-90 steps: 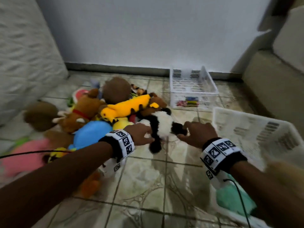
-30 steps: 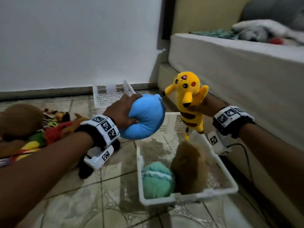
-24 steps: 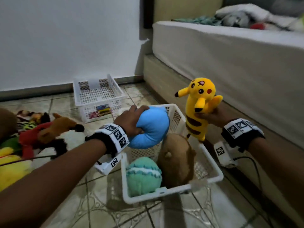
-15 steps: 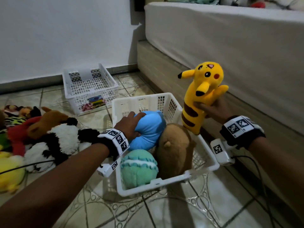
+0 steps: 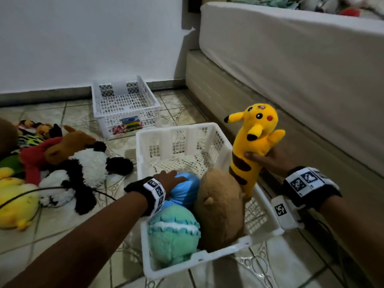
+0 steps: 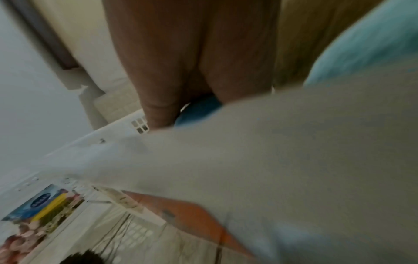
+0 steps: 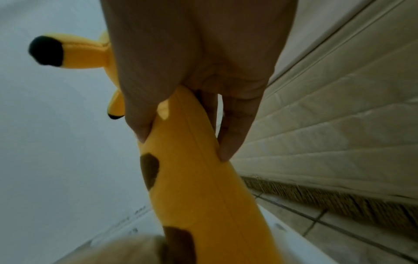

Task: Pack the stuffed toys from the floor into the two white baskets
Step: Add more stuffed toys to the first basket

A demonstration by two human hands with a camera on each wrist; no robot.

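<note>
The near white basket (image 5: 204, 255) holds a teal plush (image 5: 172, 235), a brown plush (image 5: 220, 208) and a blue plush (image 5: 185, 192). My left hand (image 5: 171, 179) rests on top of the blue plush inside the basket, fingers laid fairly straight over it; the left wrist view shows those fingers (image 6: 158, 80) above the blue plush (image 6: 199, 110). My right hand (image 5: 264, 159) grips a long yellow striped plush (image 5: 255, 129) by its body, upright over the basket's right side, its lower end against the brown plush. In the right wrist view, thumb and fingers (image 7: 233, 135) wrap around the yellow plush (image 7: 203, 187).
A second white basket (image 5: 94, 104) stands by the wall with only a label showing. Several toys lie on the tiled floor at left, among them a panda (image 5: 83, 169), a brown and red toy (image 5: 62, 146) and a yellow plush (image 5: 14, 202). A bed (image 5: 291, 59) runs along the right.
I carried both toys from the pile to the near basket. My left hand lowered the blue plush into it beside the brown one. The yellow plush stays held up.
</note>
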